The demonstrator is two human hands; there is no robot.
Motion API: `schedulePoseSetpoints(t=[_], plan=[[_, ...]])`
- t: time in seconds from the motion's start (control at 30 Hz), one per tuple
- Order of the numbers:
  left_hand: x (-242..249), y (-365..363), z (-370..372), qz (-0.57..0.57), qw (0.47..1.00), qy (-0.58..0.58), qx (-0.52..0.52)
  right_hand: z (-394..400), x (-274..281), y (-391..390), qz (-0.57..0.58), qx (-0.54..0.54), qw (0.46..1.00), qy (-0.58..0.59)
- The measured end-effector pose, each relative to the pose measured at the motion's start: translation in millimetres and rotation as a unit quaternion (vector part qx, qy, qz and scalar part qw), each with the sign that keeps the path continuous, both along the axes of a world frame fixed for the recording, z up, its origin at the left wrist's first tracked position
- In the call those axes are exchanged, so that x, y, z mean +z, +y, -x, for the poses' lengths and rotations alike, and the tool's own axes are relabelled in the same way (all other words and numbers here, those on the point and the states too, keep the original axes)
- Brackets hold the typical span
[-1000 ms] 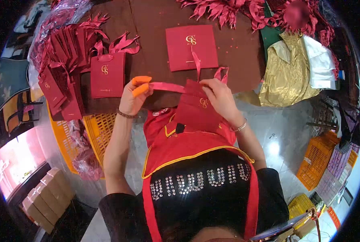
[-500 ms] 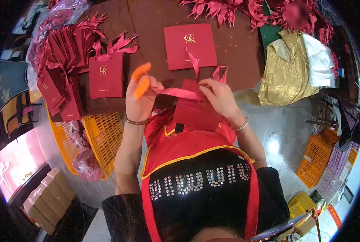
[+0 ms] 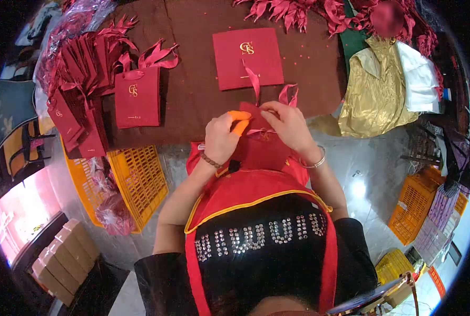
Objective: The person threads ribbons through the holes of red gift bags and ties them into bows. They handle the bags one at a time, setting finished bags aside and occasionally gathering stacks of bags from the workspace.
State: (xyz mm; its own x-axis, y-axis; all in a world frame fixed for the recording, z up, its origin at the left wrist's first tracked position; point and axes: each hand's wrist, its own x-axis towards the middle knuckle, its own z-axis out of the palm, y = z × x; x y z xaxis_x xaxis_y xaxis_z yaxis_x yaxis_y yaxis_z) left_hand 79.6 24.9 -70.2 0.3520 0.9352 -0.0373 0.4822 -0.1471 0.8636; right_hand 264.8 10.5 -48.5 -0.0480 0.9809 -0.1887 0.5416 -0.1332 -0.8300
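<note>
A dark red bag (image 3: 261, 149) with a gold print rests at the table's front edge, against the red apron. My left hand (image 3: 225, 134), with orange covers on two fingers, is closed at the bag's upper left, pinching its pink ribbon (image 3: 258, 130). At the upper right of the bag, my right hand (image 3: 287, 124) pinches the top edge near the ribbon. Just beyond them a larger red piece with a gold logo (image 3: 248, 60) lies flat, and a ribbon end overlaps its lower part.
Red bags with ribbons (image 3: 137, 97) are stacked on the brown table (image 3: 193, 52) at the left. Gold wrapping (image 3: 374, 95) lies at the right, below more ribbons (image 3: 330, 16). Orange crates (image 3: 140, 179) stand below the table on both sides.
My left hand has moved right, in to the bag, and the ribbon that was stretched between the hands is now mostly hidden. My right hand has stayed nearly in place.
</note>
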Motion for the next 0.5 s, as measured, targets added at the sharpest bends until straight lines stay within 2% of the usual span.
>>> schedulePoseSetpoints(t=[0.1,0.5], plan=[[6.8,1.4,-5.5,-0.065,0.997,0.029,-0.007,0.5,1.2,-0.3,0.002,0.003,1.0,0.002],[2.6,1.1,-14.3,-0.074,0.997,0.014,0.019,-0.3,0.9,-2.2,0.004,0.004,1.0,0.004]])
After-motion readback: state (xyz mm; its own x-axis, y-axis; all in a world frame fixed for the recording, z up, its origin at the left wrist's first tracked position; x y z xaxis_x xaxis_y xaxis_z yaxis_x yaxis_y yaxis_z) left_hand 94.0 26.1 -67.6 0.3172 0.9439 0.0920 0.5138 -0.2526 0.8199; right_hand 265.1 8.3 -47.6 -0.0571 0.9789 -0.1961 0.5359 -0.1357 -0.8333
